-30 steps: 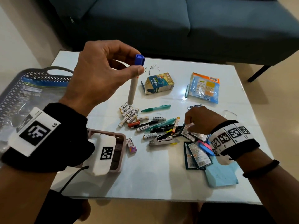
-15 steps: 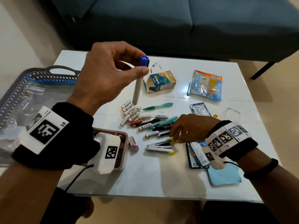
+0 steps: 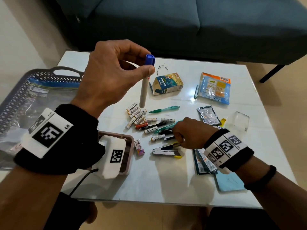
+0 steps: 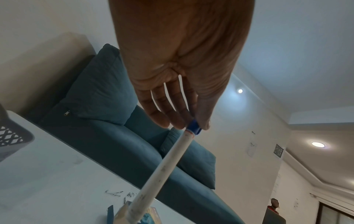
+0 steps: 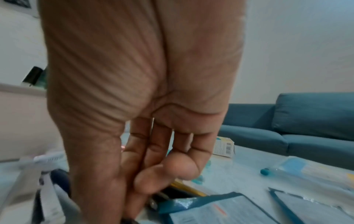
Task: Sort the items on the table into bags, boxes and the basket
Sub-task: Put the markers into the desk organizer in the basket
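We hold a marker [image 3: 144,87] up in the air with our left hand [image 3: 109,75]. Our thumb and fingers [image 4: 162,115] pinch it just under its blue cap [image 3: 149,59], and the white body hangs straight down from the pinch. Far below its bottom end lie small batteries [image 3: 136,113] on the white table [image 3: 166,180].

Our right hand [image 3: 187,132] is down low on the pile of pens [image 3: 164,128]. Its fingers are curled around some of the pens, with the thumb pressed in. A stapler [image 3: 166,151] lies just under this hand, toward us. Foil packets [image 5: 229,210] lie beside the wrist. A green pen [image 3: 164,109] lies past the hand, near the batteries. The grey basket [image 3: 20,97] sits well off to the left of our raised hand.
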### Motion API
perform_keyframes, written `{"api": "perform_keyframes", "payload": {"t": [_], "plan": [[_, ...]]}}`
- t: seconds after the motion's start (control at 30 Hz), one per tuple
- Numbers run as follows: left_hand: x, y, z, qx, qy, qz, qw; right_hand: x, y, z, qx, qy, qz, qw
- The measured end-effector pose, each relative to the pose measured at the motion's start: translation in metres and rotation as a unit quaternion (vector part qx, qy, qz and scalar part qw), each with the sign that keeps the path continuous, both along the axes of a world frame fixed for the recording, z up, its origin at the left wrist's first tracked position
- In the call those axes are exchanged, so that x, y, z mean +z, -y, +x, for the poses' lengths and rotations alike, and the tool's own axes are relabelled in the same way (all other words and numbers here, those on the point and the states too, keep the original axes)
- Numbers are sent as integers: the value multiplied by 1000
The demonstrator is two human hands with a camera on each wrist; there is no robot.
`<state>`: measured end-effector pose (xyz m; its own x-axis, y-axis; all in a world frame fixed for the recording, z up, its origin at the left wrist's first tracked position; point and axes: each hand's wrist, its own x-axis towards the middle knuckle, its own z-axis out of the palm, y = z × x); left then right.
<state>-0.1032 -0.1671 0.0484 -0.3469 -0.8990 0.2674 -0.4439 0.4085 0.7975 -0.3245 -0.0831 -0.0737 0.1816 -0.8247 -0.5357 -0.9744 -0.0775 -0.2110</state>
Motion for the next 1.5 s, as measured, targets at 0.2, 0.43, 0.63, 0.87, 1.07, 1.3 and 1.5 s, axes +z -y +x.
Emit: {"api": "perform_keyframes", "payload": {"t": [0.2,0.43,0.63,0.87,1.07,1.3,1.5], "plan": [[-2,1,0,8,1,2,1000,13,1,-8,-19,72,-17,997],[-1,7,7,78,-50,18,996,15,-1,-9,-48,185,-63,979],[-2,5,6,86,-54,33,994,26,6,-9,-197,343,-112,912],[-2,3,8,83,-52,45,994,29,11,-10,-301,415,-119,850],[-2,3,6,77,-39,45,995,23,12,-16,-320,392,-115,855],[-5,5,7,74,-31,47,996,29,17,-14,-409,445,-192,773],[4,-3,24,51,-14,77,996,44,19,9,-381,493,-223,750]]}}
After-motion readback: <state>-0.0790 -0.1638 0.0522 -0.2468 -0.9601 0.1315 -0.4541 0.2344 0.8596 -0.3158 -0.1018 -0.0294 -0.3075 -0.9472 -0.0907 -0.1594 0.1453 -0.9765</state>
